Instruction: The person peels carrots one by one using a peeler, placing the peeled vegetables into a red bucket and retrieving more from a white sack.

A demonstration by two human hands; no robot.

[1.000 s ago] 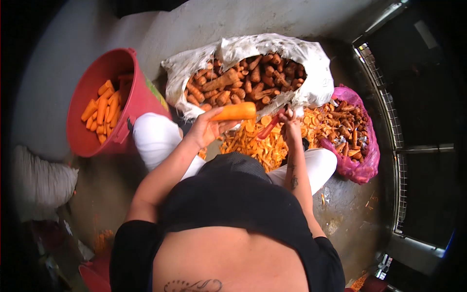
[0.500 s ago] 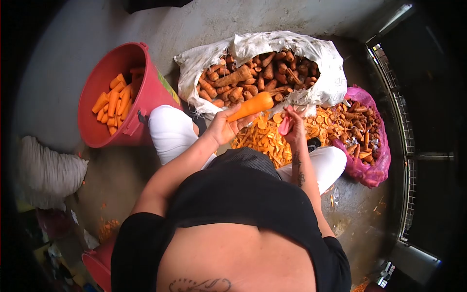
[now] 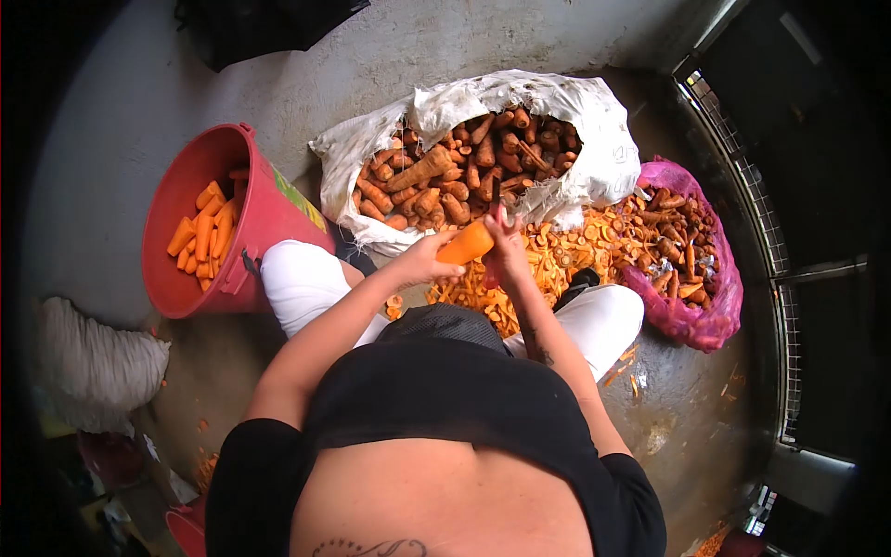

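My left hand (image 3: 422, 260) is closed around a peeled orange carrot (image 3: 467, 243), holding it up over the heap of peelings (image 3: 548, 269). The carrot's far end touches or nearly touches my right hand (image 3: 508, 249). That hand is wrapped round a red-handled knife (image 3: 497, 218), whose narrow dark blade points up toward the sack. Fingers cover part of the handle. Just beyond both hands, a torn white sack (image 3: 608, 139) lies open, full of unpeeled, dirty carrots (image 3: 422, 172).
A red bucket (image 3: 288, 209) with peeled carrots (image 3: 209, 223) stands at left. At right is a pink mesh bag (image 3: 724, 297) of carrot scraps. A whitish sack (image 3: 97, 362) lies at far left. A wall (image 3: 408, 46) rises behind; a dark gate (image 3: 826, 186) stands right.
The carrot has tilted and come nearer my right hand. My right hand has moved in toward it and turned the knife so the blade shows upward. The camera view has shifted slightly.
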